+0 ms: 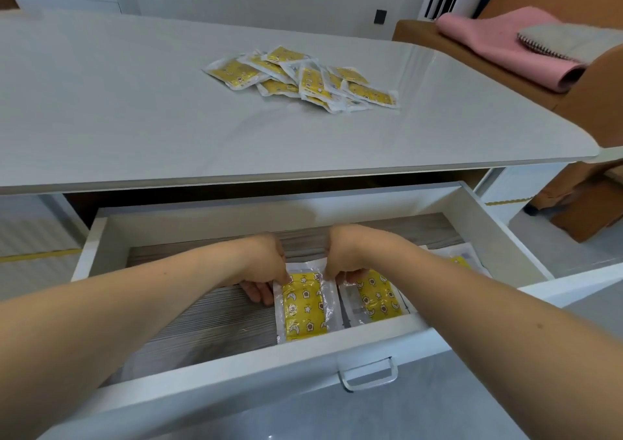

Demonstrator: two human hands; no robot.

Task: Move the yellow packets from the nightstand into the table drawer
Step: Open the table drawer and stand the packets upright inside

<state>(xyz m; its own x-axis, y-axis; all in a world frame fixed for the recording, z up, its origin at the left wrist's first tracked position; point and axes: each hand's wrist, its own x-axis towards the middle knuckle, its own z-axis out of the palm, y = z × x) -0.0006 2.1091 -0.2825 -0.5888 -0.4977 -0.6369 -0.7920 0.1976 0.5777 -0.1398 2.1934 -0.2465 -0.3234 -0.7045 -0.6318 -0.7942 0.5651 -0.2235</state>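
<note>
Two packets in hand, both inside the open drawer at 6 o'clock. Left grip: fingers curled, pinching the top edge of the near packet, which lies flat on the drawer floor. Right grip: fingers curled, pinching the top edge of the second packet, just beside the first at its 3 o'clock. Another packet partly visible behind the right forearm. Loose pile of packets waiting on the counter at 12 o'clock, overlapping one another.

Handling, as judged: light, thin, flexible; clear glossy wrapper likely slippery and prone to sliding when stacked. Not fragile. Best hold: pinch on the sealed clear border at a short end, not the yellow middle. Several liftable at once if gathered by the edges; lay flat, side by side.
</note>
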